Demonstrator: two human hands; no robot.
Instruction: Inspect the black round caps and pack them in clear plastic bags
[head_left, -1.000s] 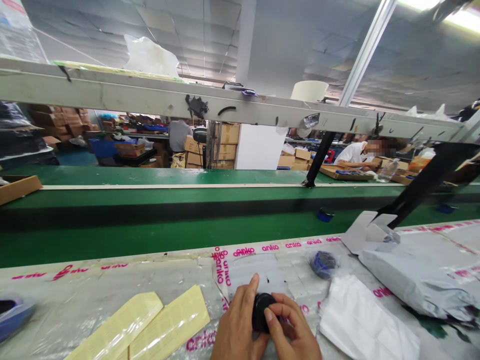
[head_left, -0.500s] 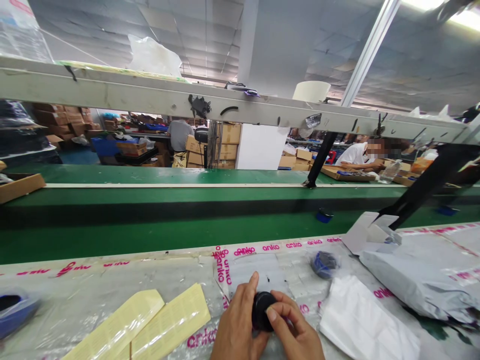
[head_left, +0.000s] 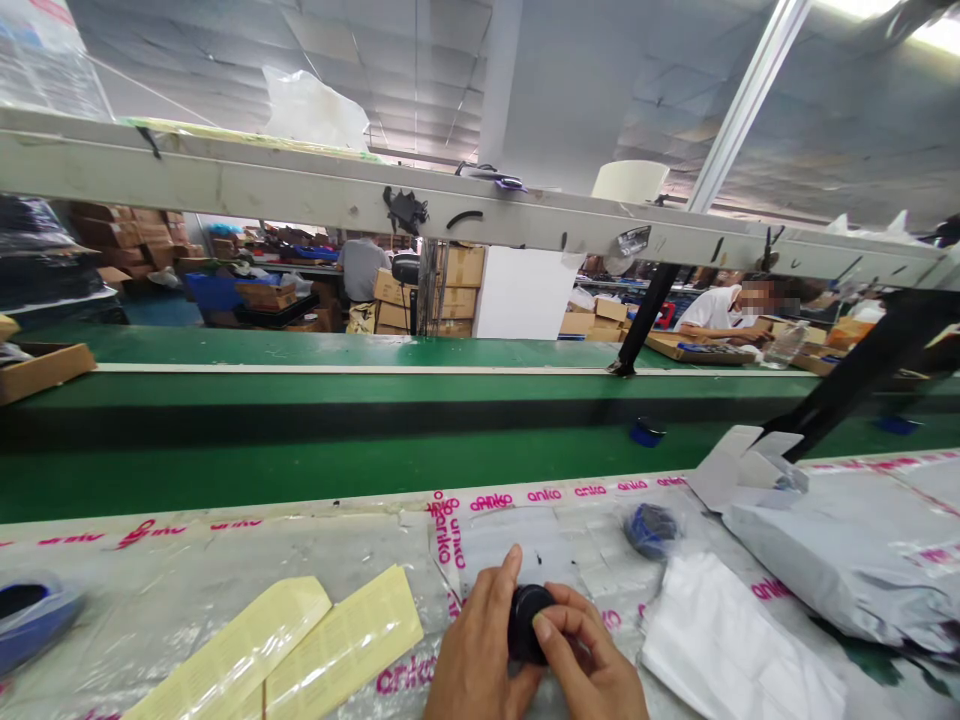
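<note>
We hold black round part (head_left: 528, 620): left hand (head_left: 477, 645) fingers gripping left side, right hand (head_left: 591, 655) pinching right edge. Yellow sheets (head_left: 351, 640) lie at left.

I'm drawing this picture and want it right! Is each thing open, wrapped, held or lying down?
Left hand: curled against the black round thing
Right hand: gripping it, thumb on its face
Black round thing: held between both hands
Yellow slips: lying flat
Blue-and-black thing right of the hands: wrapped in clear plastic
White box: flaps open
Cardboard box at left: open-topped, partly out of view
</note>
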